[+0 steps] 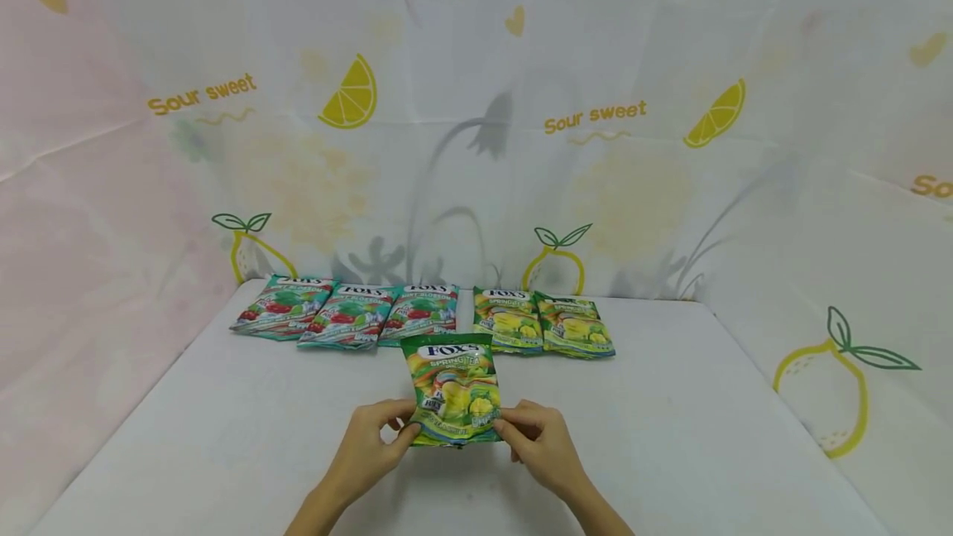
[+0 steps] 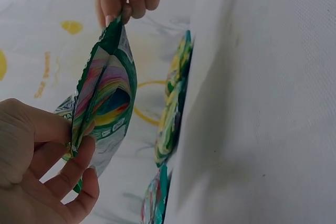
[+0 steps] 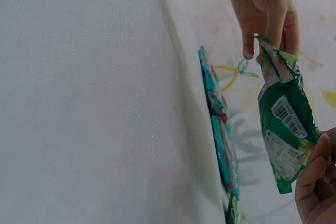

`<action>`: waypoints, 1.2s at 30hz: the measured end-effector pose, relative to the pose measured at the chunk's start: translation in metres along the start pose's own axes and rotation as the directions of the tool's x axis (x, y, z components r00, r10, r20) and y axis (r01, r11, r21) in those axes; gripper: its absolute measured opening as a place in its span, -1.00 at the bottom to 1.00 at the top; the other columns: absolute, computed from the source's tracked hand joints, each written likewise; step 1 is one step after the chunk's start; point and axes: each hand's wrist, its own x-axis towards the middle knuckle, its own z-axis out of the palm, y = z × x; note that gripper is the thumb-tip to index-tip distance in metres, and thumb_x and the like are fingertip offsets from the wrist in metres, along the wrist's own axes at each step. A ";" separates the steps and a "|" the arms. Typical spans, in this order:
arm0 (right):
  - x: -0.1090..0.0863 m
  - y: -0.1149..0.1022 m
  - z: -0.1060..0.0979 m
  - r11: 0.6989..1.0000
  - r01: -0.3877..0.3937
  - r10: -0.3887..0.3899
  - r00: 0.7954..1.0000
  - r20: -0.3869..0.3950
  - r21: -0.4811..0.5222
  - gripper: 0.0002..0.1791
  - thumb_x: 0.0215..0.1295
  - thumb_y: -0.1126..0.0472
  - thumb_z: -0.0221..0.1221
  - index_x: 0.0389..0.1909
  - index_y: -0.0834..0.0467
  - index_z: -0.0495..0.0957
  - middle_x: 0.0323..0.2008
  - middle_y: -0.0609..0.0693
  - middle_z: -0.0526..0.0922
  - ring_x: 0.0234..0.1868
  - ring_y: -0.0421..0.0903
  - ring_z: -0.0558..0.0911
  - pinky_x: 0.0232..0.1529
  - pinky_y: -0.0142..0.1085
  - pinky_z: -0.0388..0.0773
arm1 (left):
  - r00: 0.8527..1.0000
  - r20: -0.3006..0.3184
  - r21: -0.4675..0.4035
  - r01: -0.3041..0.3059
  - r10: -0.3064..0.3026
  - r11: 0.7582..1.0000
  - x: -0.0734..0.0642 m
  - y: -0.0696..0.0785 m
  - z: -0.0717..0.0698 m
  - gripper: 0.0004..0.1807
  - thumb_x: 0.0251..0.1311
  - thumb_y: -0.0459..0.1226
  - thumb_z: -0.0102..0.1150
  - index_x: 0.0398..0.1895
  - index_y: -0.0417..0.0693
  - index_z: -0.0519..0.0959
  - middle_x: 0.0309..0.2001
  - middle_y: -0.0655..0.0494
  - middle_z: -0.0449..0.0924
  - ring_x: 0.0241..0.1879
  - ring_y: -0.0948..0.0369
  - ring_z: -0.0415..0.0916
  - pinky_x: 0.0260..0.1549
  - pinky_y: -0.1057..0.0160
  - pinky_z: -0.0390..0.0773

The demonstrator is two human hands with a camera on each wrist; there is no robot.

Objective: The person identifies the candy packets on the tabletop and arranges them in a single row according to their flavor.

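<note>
A green and yellow candy bag (image 1: 452, 387) marked FOX'S Spring Tea is held up above the table, its printed front facing the head camera. My left hand (image 1: 375, 441) pinches its lower left corner between thumb and fingers. At the lower right corner my right hand (image 1: 541, 445) pinches it the same way. In the left wrist view the bag (image 2: 107, 90) shows its bottom seam and underside. Its back, with a barcode, shows on the bag (image 3: 286, 119) in the right wrist view.
Along the table's back lie several candy bags: teal Mint Blossom bags (image 1: 347, 317) on the left, and two Spring Tea bags, one (image 1: 508, 321) beside the other (image 1: 574, 327), to their right. A lemon-print cloth (image 1: 476, 189) hangs behind the white table (image 1: 670, 420).
</note>
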 end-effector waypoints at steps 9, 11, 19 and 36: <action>-0.009 0.002 -0.014 1.000 -0.005 0.003 0.998 -0.061 -0.028 -0.79 0.23 0.35 0.19 -0.21 0.43 0.64 -0.57 0.04 0.48 -0.68 -0.31 0.44 -0.67 -0.41 0.44 | 0.998 0.028 -0.042 -0.061 0.062 0.997 0.007 0.003 0.018 -0.81 -0.08 -0.55 0.28 -0.35 -0.22 0.66 -0.43 0.10 0.65 -0.45 0.36 0.44 -0.46 0.29 0.51; -0.012 0.003 -0.017 0.999 -0.010 0.007 0.997 -0.075 -0.038 -0.79 0.22 0.35 0.19 -0.21 0.43 0.64 -0.57 0.02 0.47 -0.68 -0.31 0.44 -0.68 -0.42 0.44 | 0.996 0.036 -0.059 -0.075 0.077 0.995 0.008 0.004 0.021 -0.82 -0.06 -0.55 0.27 -0.35 -0.22 0.66 -0.44 0.10 0.65 -0.46 0.36 0.44 -0.47 0.29 0.51; -0.020 0.006 -0.025 0.998 -0.024 0.017 0.993 -0.117 -0.061 -0.80 0.21 0.36 0.19 -0.22 0.43 0.64 -0.56 -0.01 0.47 -0.68 -0.32 0.43 -0.68 -0.42 0.44 | 0.990 0.055 -0.096 -0.125 0.131 0.988 0.012 0.007 0.033 -0.82 -0.06 -0.56 0.27 -0.35 -0.22 0.65 -0.44 0.10 0.64 -0.47 0.34 0.45 -0.49 0.30 0.52; -0.033 0.014 -0.040 0.995 -0.041 0.021 0.978 -0.208 -0.093 -0.83 0.17 0.42 0.21 -0.26 0.44 0.64 -0.60 -0.07 0.45 -0.70 -0.32 0.41 -0.72 -0.40 0.43 | 0.979 0.110 -0.141 -0.157 0.173 0.977 0.022 0.007 0.058 -0.82 -0.07 -0.57 0.24 -0.37 -0.24 0.65 -0.45 0.07 0.65 -0.48 0.37 0.45 -0.50 0.30 0.53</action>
